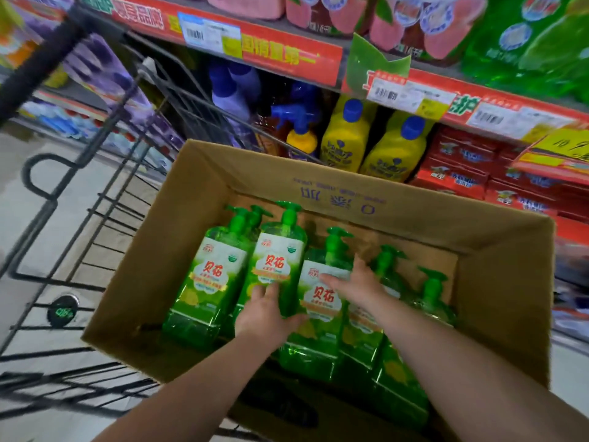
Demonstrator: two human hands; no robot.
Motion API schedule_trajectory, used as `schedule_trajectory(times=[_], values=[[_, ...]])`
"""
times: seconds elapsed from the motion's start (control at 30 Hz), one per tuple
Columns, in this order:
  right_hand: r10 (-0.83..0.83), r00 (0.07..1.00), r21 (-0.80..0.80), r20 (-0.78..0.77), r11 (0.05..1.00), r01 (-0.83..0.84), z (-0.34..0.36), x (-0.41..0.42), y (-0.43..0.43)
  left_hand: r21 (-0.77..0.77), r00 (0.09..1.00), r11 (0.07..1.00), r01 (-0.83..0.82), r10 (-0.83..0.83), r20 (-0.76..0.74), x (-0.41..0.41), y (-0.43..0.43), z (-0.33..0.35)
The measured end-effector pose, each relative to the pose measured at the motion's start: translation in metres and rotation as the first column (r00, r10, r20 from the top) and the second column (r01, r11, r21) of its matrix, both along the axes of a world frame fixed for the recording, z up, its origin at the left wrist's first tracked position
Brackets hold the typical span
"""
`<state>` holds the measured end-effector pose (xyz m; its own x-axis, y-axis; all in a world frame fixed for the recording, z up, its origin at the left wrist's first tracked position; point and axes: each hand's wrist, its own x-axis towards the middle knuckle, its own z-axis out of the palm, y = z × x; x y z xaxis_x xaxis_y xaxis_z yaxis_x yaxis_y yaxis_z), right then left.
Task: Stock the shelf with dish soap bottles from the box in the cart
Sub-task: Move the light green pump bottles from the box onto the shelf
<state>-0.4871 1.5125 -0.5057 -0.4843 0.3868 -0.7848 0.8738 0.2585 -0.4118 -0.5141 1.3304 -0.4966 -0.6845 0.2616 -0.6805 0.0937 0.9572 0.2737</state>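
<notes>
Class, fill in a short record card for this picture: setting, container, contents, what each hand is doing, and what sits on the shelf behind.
Setting: shop aisle, wire cart beside stocked shelves
Container: open cardboard box in the cart
Contents: green pump bottles of dish soap, lying tilted in a row
Left hand: gripping the lower part of the second bottle from the left
Right hand: resting on the third bottle, fingers spread
Shelf behind: yellow bottles with blue caps, red packs

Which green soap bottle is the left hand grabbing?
The second bottle from the left; the left hand wraps its lower part, unlike its neighbours.
</notes>
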Motion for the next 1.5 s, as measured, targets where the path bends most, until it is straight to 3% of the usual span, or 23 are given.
schedule_trajectory(times=[0.17, 0.43, 0.6, 0.73, 0.87, 0.93, 1.0, 1.07, 1.33, 1.5], values=[[-0.037, 0.999, 0.045, 0.029, 0.998, 0.036, -0.009, -0.007, -0.002, 0.049, 1.0, 0.999, 0.015, -0.015, -0.007, -0.001, 0.005, -0.011], [-0.172, 0.985, -0.071, -0.012, 0.983, 0.17, -0.014, 0.002, -0.007, 0.036, 0.996, 0.996, 0.085, -0.084, -0.016, 0.002, 0.001, -0.009], [-0.406, 0.913, -0.294, -0.042, 0.878, 0.377, -0.017, 0.012, -0.015, 0.03, 0.993, 0.993, 0.114, -0.114, -0.009, 0.001, -0.003, -0.008], [-0.415, 0.903, -0.334, -0.111, 0.871, 0.359, -0.004, 0.02, -0.015, 0.08, 0.995, 0.994, 0.079, -0.083, 0.051, -0.001, -0.005, -0.002], [-0.395, 0.89, -0.345, -0.228, 0.888, 0.305, 0.025, 0.017, -0.009, 0.183, 0.982, 0.981, -0.064, 0.03, 0.184, -0.002, -0.009, 0.009], [-0.393, 0.883, -0.34, -0.257, 0.892, 0.298, 0.043, 0.015, 0.0, 0.27, 0.932, 0.936, -0.226, 0.128, 0.338, 0.001, -0.006, 0.023], [-0.413, 0.865, -0.355, -0.284, 0.884, 0.305, 0.063, 0.014, 0.009, 0.333, 0.824, 0.836, -0.435, 0.221, 0.522, 0.005, -0.002, 0.038], [-0.441, 0.84, -0.373, -0.316, 0.872, 0.317, 0.083, 0.017, 0.016, 0.386, 0.782, 0.765, -0.515, 0.235, 0.577, 0.009, 0.005, 0.053], [-0.47, 0.761, -0.35, -0.447, 0.875, 0.335, 0.154, 0.044, 0.038, 0.61, 0.867, 0.649, -0.455, 0.166, 0.47, 0.026, 0.033, 0.108], [-0.523, 0.614, -0.342, -0.591, 0.852, 0.397, 0.199, 0.082, 0.057, 0.703, 0.922, 0.624, -0.342, 0.08, 0.378, 0.049, 0.062, 0.151]])
